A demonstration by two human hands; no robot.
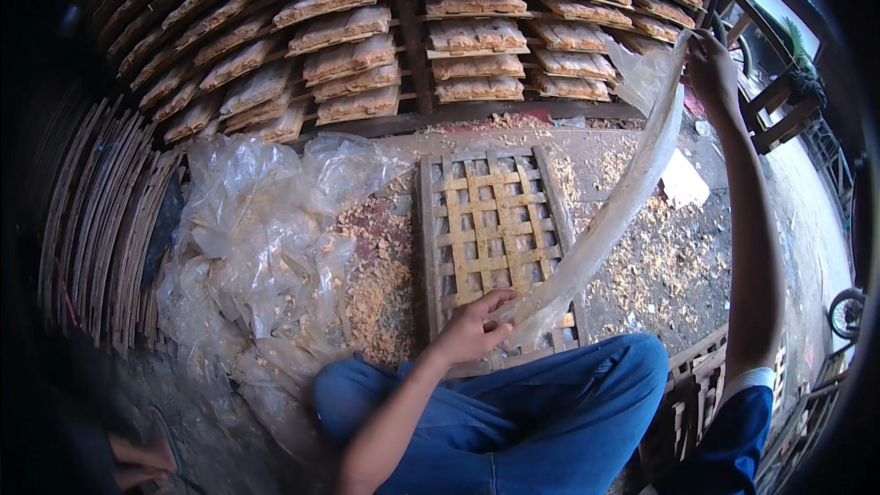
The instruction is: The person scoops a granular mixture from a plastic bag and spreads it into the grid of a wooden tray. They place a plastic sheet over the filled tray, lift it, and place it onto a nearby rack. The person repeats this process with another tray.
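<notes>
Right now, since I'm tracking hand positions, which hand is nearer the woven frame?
Left. The left hand is over the near end of the woven frame; the right hand is raised past its far right corner, holding plastic sheet.

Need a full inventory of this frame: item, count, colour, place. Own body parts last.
Plastic strip: one, clear, stretched between the hands
Lattice tray: one, tan slats, brown rim, front centre
Plastic sheeting heap: one, clear, left of tray
Crumbs: countless, pale tan, around tray
Rack: one, brown, across top
Slabs: dozens, whitish and orange-tan, on rack
Slatted frames: many, grey-brown, stacked far left
Scrap: one, white, right of strip
Wheel: one clear, dark, right edge
Left hand: one, strip's lower end
Right hand: one, strip's upper end
Legs: two, blue trousers, bottom
</notes>
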